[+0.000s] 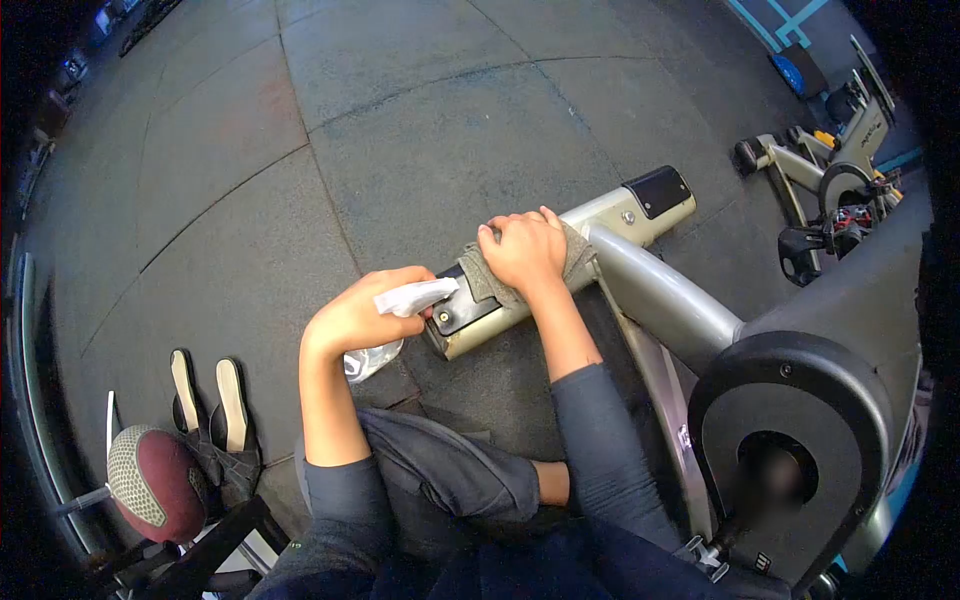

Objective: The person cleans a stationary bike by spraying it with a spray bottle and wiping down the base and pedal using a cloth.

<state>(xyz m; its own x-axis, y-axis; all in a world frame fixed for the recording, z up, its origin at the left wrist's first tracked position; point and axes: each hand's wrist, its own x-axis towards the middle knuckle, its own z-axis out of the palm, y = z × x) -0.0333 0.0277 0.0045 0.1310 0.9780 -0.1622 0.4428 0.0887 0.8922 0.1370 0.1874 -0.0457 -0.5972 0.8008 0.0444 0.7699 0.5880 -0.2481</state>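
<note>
My left hand [365,315] is closed around a spray bottle [418,296] with a white trigger head. Below the hand, part of its clear body shows, and the nozzle points at the near end of a metal support bar [606,214]. My right hand [526,252] presses a grey-green cloth [484,277] onto the top of that bar, fingers bent over the cloth. Black end caps cover both ends of the bar, and a bolt shows on the nearer one. From the bar a thick silver tube [668,284] runs to the exercise machine's body.
A large round black housing [790,375] stands close on the right. Another exercise bike [840,170] is farther off at upper right. A pair of sandals [232,405] lies on the dark mat floor [430,130], near a maroon and beige saddle [165,480] at lower left.
</note>
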